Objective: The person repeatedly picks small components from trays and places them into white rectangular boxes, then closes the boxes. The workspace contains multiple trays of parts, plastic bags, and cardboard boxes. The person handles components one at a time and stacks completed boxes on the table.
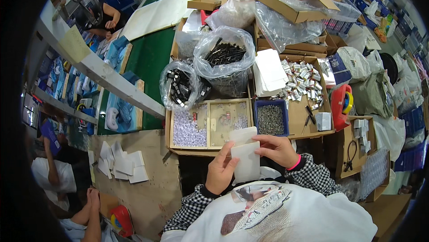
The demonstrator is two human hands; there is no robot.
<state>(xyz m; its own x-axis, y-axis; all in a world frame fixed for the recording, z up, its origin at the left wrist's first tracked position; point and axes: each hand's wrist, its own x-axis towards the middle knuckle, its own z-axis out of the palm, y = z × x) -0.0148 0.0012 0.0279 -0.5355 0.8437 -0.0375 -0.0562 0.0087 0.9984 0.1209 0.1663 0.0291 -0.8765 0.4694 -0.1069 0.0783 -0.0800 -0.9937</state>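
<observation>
In front of my chest, my left hand [220,167] and my right hand [279,150] hold a small white cardboard box [245,163] upright between them. A flap-like white panel stands up at its top end. The left fingers and thumb pinch its left edge; the right thumb and fingertips close on its upper right edge. Just beyond lies a wooden tray [208,128] with two compartments, holding many small pale lilac pieces. Right of the tray stands a blue bin [284,108] of small metal parts.
Flat white cartons [129,167] lie scattered on the brown board at left. Bags of black parts [225,54] stand behind the tray. A box of small silver-white parts [304,81], a white stack [270,72] and a red tape dispenser [341,107] are rightward. Other people sit at left.
</observation>
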